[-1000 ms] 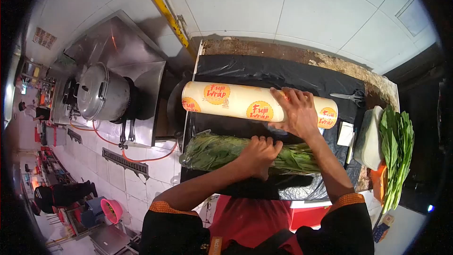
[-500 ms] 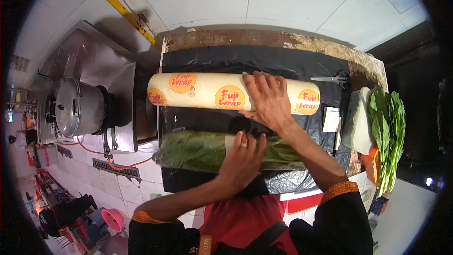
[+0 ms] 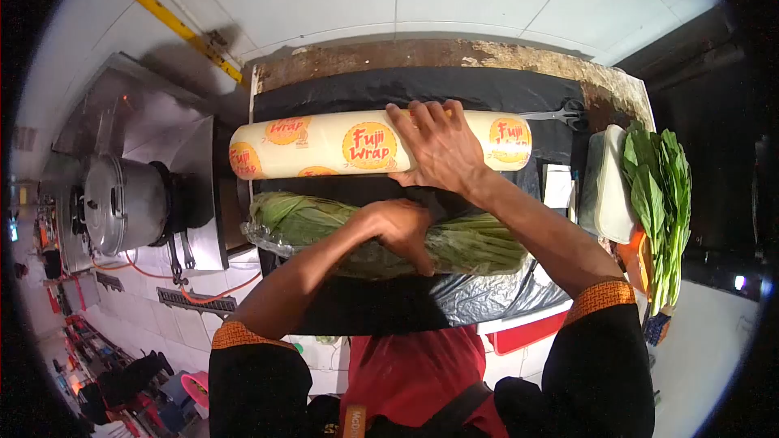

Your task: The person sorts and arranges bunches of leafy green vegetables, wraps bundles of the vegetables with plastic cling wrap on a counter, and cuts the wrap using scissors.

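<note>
A long roll of cling wrap (image 3: 369, 146), printed "Fuji Wrap", lies across the black-covered table. My right hand (image 3: 445, 146) is wrapped over it right of its middle, fingers over the far side and thumb at the near side. Closer to me is a bundle of leafy greens (image 3: 479, 243) in clear plastic film, parallel to the roll. Curled around the middle of this bundle is my left hand (image 3: 402, 231), its fingertips partly hidden beneath the hand and greens.
Scissors (image 3: 564, 116) lie at the table's far right, with a white paper (image 3: 557, 185) nearer. Beside them are a pale plastic container (image 3: 614, 186) and loose leafy greens (image 3: 661, 203). A large metal pot (image 3: 126, 203) stands on the stove at left.
My left hand has turned over from lying on the bundle to curling around it. The bundle has rolled, and its white label is out of sight. My right hand stays on the roll.
</note>
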The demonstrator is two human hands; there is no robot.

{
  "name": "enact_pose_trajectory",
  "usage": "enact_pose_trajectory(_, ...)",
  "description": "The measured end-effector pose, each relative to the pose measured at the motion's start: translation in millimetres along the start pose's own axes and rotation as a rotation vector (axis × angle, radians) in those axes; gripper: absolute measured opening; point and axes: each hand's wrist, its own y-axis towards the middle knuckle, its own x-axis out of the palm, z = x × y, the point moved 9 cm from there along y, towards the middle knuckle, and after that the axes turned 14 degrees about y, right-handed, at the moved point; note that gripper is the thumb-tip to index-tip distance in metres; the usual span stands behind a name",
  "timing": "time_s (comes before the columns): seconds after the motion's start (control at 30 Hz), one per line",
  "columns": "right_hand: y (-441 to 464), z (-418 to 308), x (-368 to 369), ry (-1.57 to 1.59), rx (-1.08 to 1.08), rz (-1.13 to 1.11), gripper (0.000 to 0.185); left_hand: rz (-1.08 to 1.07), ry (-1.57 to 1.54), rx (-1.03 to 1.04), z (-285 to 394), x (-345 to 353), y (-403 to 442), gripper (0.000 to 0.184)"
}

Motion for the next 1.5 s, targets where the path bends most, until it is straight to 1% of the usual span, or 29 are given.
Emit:
enact_pose_trajectory(0.1,3,6,-3,0.063,0.037,-0.01,0.091,-0.103,-0.067,0.049,-9,2,17,0.074)
enact_pose_trajectory(0.13,3,7,-2,0.058,0.03,0.0,0.092,-0.081,-0.232,0.1,0,-10,7,0.08)
enact_pose_trajectory(0.17,7,5,-4,0.074,0.005,0.017,0.092,-0.073,-0.238,0.067,2,-15,-4,0.08)
enact_pose_trajectory(0.23,11,11,3,0.051,0.096,-0.12,0.093,0.178,-0.087,-0.018,8,-36,-21,0.082)
enact_pose_trajectory(0.27,11,9,1,0.058,0.061,-0.089,0.09,0.191,-0.085,-0.041,7,-27,-21,0.082)
enact_pose_trajectory(0.33,13,5,-1,0.063,0.065,-0.098,0.09,0.799,0.186,-0.029,12,-52,-39,0.09)
enact_pose_trajectory(0.37,13,7,1,0.074,0.092,-0.123,0.089,0.816,0.195,-0.04,15,-43,-40,0.09)
enact_pose_trajectory(0.43,14,4,-1,0.056,0.058,-0.111,0.083,0.896,0.548,-0.173,34,-30,-49,0.103)
enact_pose_trajectory(0.47,15,-1,-7,0.007,0.011,-0.072,0.084,0.885,0.609,-0.287,35,-10,-41,0.102)
enact_pose_trajectory(0.5,14,-7,-10,-0.041,-0.034,-0.038,0.085,0.897,0.614,-0.288,41,-12,-51,0.102)
enact_pose_trajectory(0.57,0,-9,8,-0.098,0.0,0.101,0.085,1.081,0.89,-0.392,63,-26,-90,0.08)
enact_pose_trajectory(0.63,0,-14,2,-0.137,0.0,0.04,0.084,1.102,0.972,-0.474,53,-22,-74,0.069)
enact_pose_trajectory(0.7,4,-3,7,-0.099,0.003,0.0,0.088,1.217,0.927,-0.583,42,-21,-66,0.071)
enact_pose_trajectory(0.73,9,5,9,-0.07,-0.005,-0.02,0.092,1.213,0.852,-0.618,37,-28,-63,0.083)
enact_pose_trajectory(0.77,11,10,9,-0.067,0.006,-0.029,0.092,1.208,0.845,-0.607,33,-32,-62,0.083)
enact_pose_trajectory(0.83,18,15,10,-0.033,-0.026,-0.036,0.096,0.761,0.373,-0.307,9,-40,-47,0.075)
enact_pose_trajectory(0.9,21,22,9,-0.014,-0.029,-0.048,0.097,0.756,0.276,-0.215,2,-53,-50,0.072)
enact_pose_trajectory(0.97,25,23,7,0.003,-0.034,-0.08,0.097,0.436,0.212,-0.08,-9,-54,-28,0.07)
enact_pose_trajectory(1.0,26,22,6,0.013,-0.028,-0.094,0.097,0.158,0.12,-0.059,-19,-51,-18,0.069)
enact_pose_trajectory(1.03,31,27,5,0.07,-0.001,-0.12,0.096,0.043,0.119,-0.064,-29,-53,-12,0.075)
enact_pose_trajectory(1.1,37,33,6,0.128,0.031,-0.153,0.095,0.341,0.033,0.14,-29,-74,-12,0.08)
enact_pose_trajectory(1.13,40,36,6,0.138,0.039,-0.141,0.094,0.34,0.038,0.143,-33,-78,-10,0.08)
enact_pose_trajectory(1.2,42,39,7,0.157,0.059,-0.165,0.091,0.192,-0.138,0.068,-39,-71,-8,0.082)
enact_pose_trajectory(1.3,51,43,0,0.199,0.018,-0.09,0.085,0.171,-0.114,-0.083,-37,-77,-20,0.084)
enact_pose_trajectory(1.33,51,45,-3,0.182,0.013,-0.081,0.085,0.185,-0.101,-0.082,-37,-74,-17,0.084)
enact_pose_trajectory(1.4,55,44,-3,0.118,-0.056,-0.087,0.082,0.564,0.141,-0.053,-34,-83,-22,0.096)
enact_pose_trajectory(1.43,57,40,-5,0.092,-0.09,-0.09,0.081,0.576,0.152,-0.064,-28,-78,-26,0.096)
enact_pose_trajectory(1.47,54,42,-2,0.147,-0.021,-0.154,0.079,0.775,0.28,-0.136,-18,-83,-38,0.102)
enact_pose_trajectory(1.5,49,39,3,0.142,-0.036,-0.146,0.079,0.97,0.413,-0.208,-7,-84,-51,0.107)
